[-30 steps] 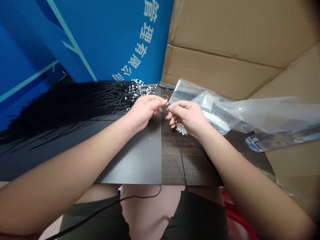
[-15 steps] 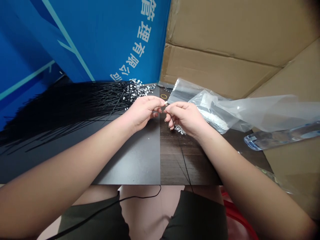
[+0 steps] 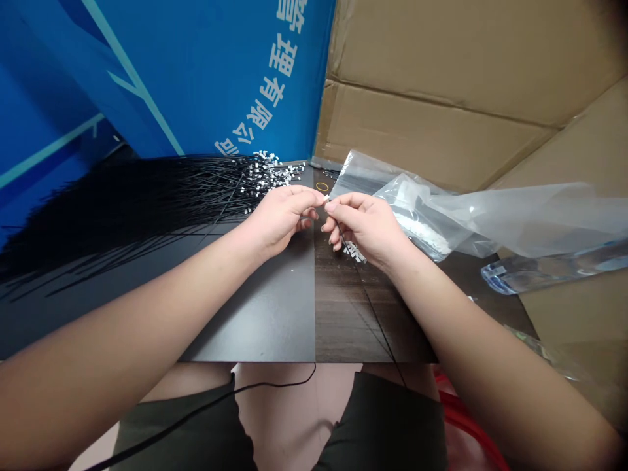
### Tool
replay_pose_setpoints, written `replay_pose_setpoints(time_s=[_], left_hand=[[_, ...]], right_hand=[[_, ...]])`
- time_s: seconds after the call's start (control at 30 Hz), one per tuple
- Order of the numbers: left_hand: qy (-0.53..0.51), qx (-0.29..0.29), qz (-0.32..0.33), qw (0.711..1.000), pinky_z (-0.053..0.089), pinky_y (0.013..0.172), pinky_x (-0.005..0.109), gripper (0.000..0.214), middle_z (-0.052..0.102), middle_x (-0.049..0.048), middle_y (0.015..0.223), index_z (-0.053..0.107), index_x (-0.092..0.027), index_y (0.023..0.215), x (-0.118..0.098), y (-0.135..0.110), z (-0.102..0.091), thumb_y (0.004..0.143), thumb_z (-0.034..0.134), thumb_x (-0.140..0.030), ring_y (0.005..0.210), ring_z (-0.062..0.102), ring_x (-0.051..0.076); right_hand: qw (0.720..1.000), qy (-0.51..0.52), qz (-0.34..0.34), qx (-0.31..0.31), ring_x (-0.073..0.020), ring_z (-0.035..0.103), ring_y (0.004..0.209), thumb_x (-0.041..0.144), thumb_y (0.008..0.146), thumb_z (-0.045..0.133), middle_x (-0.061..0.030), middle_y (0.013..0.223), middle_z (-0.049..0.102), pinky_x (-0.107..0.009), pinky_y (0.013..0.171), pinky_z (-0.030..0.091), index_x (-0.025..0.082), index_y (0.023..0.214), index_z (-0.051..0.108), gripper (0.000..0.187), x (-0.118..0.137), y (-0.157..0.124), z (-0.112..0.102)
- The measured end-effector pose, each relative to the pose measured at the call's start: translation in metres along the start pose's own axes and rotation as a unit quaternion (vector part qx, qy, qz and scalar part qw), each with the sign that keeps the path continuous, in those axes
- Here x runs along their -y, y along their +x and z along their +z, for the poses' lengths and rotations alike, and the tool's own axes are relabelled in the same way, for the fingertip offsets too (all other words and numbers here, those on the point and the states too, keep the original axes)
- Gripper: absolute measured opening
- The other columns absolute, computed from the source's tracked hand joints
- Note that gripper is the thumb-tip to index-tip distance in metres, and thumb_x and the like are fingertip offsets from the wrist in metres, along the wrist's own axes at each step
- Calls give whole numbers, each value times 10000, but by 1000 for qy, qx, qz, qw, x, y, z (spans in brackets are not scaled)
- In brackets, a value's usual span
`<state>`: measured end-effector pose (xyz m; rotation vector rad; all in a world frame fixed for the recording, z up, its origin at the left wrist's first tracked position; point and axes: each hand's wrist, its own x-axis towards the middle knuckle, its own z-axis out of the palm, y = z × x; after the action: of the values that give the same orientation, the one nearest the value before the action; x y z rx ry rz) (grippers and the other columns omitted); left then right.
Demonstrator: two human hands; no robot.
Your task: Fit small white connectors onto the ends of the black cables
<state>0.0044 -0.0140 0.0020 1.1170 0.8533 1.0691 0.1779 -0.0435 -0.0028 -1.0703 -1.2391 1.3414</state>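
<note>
My left hand (image 3: 282, 216) pinches a small white connector (image 3: 326, 197) between thumb and forefinger. Facing it, my right hand (image 3: 366, 226) grips a thin black wire (image 3: 377, 319) near its end, fingertips almost touching the connector. Whether the wire tip sits inside the connector is too small to tell. The wire's long tail runs down across the table and over its front edge. Below my right hand lies a small heap of loose white connectors (image 3: 354, 253), partly covered by the fingers.
Left of my hands lies a thick bundle of black wires (image 3: 147, 203) with white connectors on their ends (image 3: 267, 171). At right are a clear bag of white pieces (image 3: 422, 232) and more plastic wrap (image 3: 534, 219). A blue panel (image 3: 196, 78) and cardboard (image 3: 441, 59) stand behind.
My right hand has shifted slightly up, its fingertips now closer to the connector. The wire's tail has swung to the right. My left hand stays nearly in place.
</note>
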Motion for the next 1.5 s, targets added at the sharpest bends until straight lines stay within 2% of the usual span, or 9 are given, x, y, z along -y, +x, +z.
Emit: replay_pose_setpoints(time_s=[0.2, 0.4, 0.57, 1.0, 1.13, 1.27, 1.5], left_hand=[[74, 3, 21, 997, 404, 651, 270, 47, 676, 16, 721, 755, -155, 718, 0, 1, -2, 707, 763, -199, 667, 540, 101], [131, 5, 54, 990, 422, 695, 301, 69, 693, 11, 720, 736, -174, 678, 1, -1, -2, 722, 762, -220, 660, 524, 113], [186, 6, 55, 981, 443, 717, 315, 81, 708, 23, 717, 757, -178, 708, 0, -1, -2, 746, 753, -249, 672, 545, 133], [207, 30, 54, 976, 428, 688, 299, 199, 710, 30, 744, 763, -156, 791, 1, -1, -4, 817, 802, -349, 668, 547, 127], [178, 38, 46, 982, 410, 667, 295, 155, 686, 21, 711, 754, -160, 770, 1, -1, -4, 796, 800, -305, 645, 531, 121], [103, 37, -1, 994, 393, 646, 279, 146, 657, 16, 690, 742, -158, 726, -2, -2, -3, 743, 834, -269, 638, 521, 107], [-2, 1, -39, 999, 437, 648, 271, 147, 658, 22, 749, 743, -148, 740, -3, 1, -4, 684, 852, -230, 683, 568, 110]], right_hand=[[998, -9, -42, -45, -117, 658, 528, 346, 891, 829, -17, 722, 748, -254, 475, 561, 182, 896, 693, 213, 1, 0, -3], [999, -29, -16, -24, -113, 645, 529, 302, 887, 827, -11, 707, 732, -253, 477, 546, 185, 871, 671, 195, 5, -1, -2], [998, -51, -2, -27, -103, 625, 541, 308, 896, 819, -3, 701, 713, -246, 490, 539, 194, 862, 650, 206, 5, -2, -3], [998, -52, 8, -33, -100, 612, 516, 253, 962, 719, 4, 691, 692, -247, 474, 544, 184, 860, 636, 149, 5, -1, -1], [998, -43, 9, -34, -98, 615, 516, 278, 915, 784, 2, 691, 703, -237, 473, 537, 187, 854, 639, 181, 6, -2, -1], [999, -15, 11, -41, -105, 610, 514, 276, 884, 791, -5, 685, 704, -239, 455, 518, 190, 835, 655, 168, 8, -1, -2], [998, 34, 47, 5, -103, 604, 529, 261, 792, 801, -24, 734, 737, -243, 453, 504, 178, 830, 709, 129, 8, -2, -3]])
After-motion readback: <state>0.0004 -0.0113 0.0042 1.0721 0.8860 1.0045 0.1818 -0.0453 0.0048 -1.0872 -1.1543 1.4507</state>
